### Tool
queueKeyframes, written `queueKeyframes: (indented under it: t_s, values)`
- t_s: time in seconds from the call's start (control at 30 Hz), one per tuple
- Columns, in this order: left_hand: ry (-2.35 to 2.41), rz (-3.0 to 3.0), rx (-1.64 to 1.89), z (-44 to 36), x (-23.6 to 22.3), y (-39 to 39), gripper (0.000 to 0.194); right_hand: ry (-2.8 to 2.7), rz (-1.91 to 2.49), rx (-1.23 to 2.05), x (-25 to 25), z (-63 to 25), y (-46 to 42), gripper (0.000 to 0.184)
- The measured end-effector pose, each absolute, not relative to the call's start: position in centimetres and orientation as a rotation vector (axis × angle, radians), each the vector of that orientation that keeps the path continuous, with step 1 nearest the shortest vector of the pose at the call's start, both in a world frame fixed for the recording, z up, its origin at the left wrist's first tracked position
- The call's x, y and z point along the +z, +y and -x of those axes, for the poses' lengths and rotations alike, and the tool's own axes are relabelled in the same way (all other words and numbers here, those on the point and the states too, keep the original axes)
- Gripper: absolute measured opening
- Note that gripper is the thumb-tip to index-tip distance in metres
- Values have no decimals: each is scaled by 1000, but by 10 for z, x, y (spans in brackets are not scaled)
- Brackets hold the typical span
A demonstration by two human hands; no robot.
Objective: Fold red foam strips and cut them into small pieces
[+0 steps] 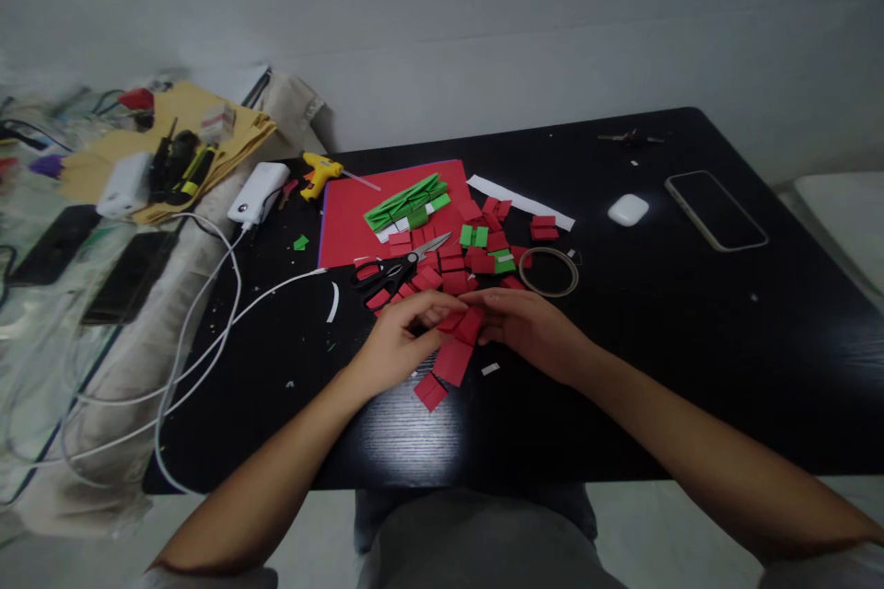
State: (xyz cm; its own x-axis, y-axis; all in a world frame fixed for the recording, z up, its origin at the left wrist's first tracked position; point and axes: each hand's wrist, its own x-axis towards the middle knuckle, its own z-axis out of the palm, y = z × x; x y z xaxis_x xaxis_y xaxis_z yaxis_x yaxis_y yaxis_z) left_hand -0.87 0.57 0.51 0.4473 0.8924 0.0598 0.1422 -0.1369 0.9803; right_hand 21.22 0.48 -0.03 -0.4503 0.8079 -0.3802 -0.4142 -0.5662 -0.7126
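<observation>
Between my two hands is a folded red paper strip [454, 361], its lower end hanging toward the table's front. My left hand [401, 339] pinches it from the left with thumb and fingers. From the right, the fingertips of my right hand [529, 327] close on its upper part; the exact grip there is partly hidden. Just below lies a small folded red paper piece [431, 392]. Beyond my fingers spreads a pile of similar red pieces [454, 282] with a few green ones [473, 236]. Black-handled scissors [397, 269] rest on the pile's left side.
A tape roll [575, 274] lies right of the pile. Behind are a red sheet [345, 221], green folded strips [407, 202] and a yellow glue gun [319, 173]. An earbud case [628, 210] and phone [716, 210] sit right. White cables [238, 313] cross the left edge.
</observation>
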Motion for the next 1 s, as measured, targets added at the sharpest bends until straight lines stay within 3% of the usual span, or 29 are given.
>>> queueKeyframes:
  t_s: [0.23,0.7,1.0]
  values:
    - [1034,-1464,914,6,7,5,16,-831,928,1969,2,-209,-2,42]
    - [1043,-1347,903,2,7,4,17,-919,1059,1804,-1,-208,-1,25]
    - [783,-1241,818,7,11,4,46,-766,1078,1783,-4,-209,1,27]
